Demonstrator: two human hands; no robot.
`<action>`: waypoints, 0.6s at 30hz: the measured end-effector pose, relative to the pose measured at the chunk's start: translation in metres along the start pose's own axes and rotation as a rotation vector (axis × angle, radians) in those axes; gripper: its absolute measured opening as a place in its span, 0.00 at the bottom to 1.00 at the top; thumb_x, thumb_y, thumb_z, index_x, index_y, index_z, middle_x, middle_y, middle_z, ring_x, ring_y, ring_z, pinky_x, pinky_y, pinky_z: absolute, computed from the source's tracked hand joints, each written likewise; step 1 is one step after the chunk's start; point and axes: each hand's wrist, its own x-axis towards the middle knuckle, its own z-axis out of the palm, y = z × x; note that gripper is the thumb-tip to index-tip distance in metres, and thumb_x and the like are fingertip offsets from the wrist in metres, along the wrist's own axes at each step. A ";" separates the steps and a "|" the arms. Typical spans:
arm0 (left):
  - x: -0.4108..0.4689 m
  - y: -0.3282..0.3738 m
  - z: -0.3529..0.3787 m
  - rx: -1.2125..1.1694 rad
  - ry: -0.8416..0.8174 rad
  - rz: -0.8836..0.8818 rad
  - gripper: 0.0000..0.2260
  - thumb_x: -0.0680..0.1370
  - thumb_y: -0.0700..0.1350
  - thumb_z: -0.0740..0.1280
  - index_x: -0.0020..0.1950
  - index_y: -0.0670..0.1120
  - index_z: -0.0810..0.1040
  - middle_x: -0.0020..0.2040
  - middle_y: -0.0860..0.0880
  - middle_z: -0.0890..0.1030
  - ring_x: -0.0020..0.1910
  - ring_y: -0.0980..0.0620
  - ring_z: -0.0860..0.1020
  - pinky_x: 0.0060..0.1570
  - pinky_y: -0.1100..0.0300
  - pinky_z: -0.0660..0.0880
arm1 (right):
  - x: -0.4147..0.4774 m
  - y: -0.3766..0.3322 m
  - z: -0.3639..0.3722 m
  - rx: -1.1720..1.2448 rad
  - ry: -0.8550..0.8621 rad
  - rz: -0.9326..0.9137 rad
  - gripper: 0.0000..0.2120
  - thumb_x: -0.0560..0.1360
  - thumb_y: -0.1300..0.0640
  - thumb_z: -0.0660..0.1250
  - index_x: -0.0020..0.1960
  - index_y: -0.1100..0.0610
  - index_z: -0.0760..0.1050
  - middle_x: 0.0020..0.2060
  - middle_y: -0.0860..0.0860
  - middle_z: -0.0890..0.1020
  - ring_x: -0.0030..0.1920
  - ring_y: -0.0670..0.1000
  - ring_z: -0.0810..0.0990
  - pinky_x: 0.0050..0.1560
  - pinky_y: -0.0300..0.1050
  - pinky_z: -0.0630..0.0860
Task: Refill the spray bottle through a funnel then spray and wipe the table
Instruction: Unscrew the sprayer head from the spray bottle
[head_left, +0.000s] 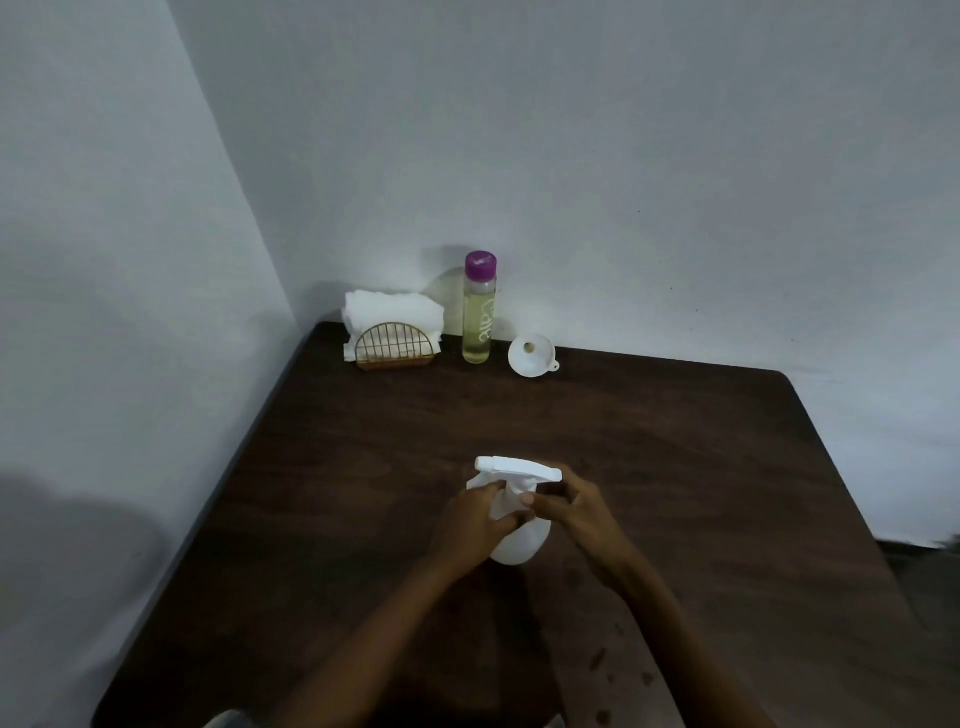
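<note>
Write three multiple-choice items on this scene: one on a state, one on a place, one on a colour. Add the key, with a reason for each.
1. The spray bottle is:
A) upright, held by the left hand and the right hand
B) lying on its side, untouched
C) upside down in one hand

2. The funnel lies:
A) on the spray bottle's neck
B) right of the tall bottle, near the wall
C) in a hand

3. The tall bottle's cap is:
A) green
B) red
C) purple

Key:
1 A: fingers of both hands curl round the upright bottle, and its trigger head is on.
2 B: the funnel lies on its side at the far edge, beside the tall bottle and apart from the hands.
3 C: the cap is purple, above pale yellow liquid.
</note>
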 end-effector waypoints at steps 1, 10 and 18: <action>0.000 0.000 0.000 -0.004 -0.004 -0.003 0.18 0.75 0.51 0.67 0.61 0.44 0.75 0.59 0.48 0.79 0.58 0.53 0.76 0.53 0.65 0.70 | 0.000 0.000 0.000 0.006 -0.007 0.007 0.17 0.73 0.58 0.69 0.61 0.56 0.74 0.54 0.50 0.81 0.54 0.47 0.80 0.49 0.40 0.78; 0.000 0.000 0.000 0.008 -0.021 -0.019 0.17 0.75 0.52 0.67 0.60 0.44 0.75 0.59 0.47 0.79 0.58 0.52 0.76 0.53 0.65 0.70 | 0.000 -0.007 0.010 -0.001 0.100 -0.086 0.13 0.69 0.64 0.73 0.52 0.59 0.75 0.48 0.56 0.82 0.49 0.52 0.82 0.50 0.47 0.79; 0.000 0.000 -0.001 0.002 -0.025 -0.014 0.17 0.74 0.52 0.68 0.59 0.44 0.76 0.56 0.48 0.80 0.55 0.53 0.77 0.50 0.64 0.71 | 0.000 0.000 0.003 -0.015 0.033 0.002 0.19 0.72 0.60 0.70 0.62 0.54 0.74 0.56 0.50 0.80 0.57 0.48 0.79 0.57 0.44 0.76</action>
